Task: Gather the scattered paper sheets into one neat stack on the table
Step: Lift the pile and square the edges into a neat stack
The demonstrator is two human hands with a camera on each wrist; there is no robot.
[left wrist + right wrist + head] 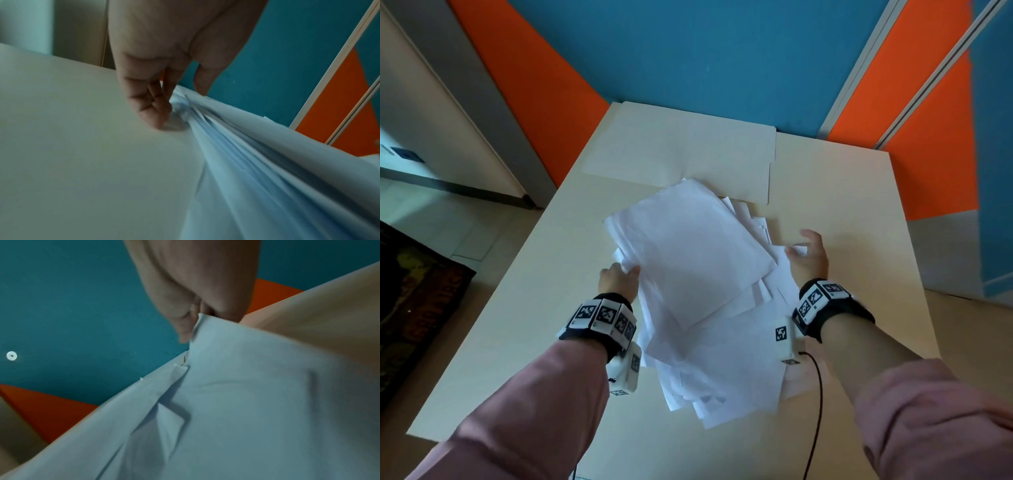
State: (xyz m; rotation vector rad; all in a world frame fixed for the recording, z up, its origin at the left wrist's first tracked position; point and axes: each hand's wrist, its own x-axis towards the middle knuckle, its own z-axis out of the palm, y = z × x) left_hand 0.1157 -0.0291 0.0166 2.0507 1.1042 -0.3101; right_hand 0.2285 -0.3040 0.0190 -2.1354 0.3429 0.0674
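A loose, skewed pile of white paper sheets [698, 274] lies in the middle of the pale table [859, 205], fanning out toward me. My left hand [619, 277] grips the pile's left edge; the left wrist view shows its fingers [152, 105] under several layered sheets [246, 154] and the thumb on top. My right hand [808, 253] is at the pile's right edge, pinching the corner of a sheet [236, 369] between thumb and fingers [183, 321], as the right wrist view shows. The sheets' far edges overlap a folder.
A cream manila folder [681, 150] lies flat at the table's far side, partly under the paper. A black cable [818, 394] runs from my right wrist toward the near edge. Blue and orange wall panels stand behind the table; floor lies left.
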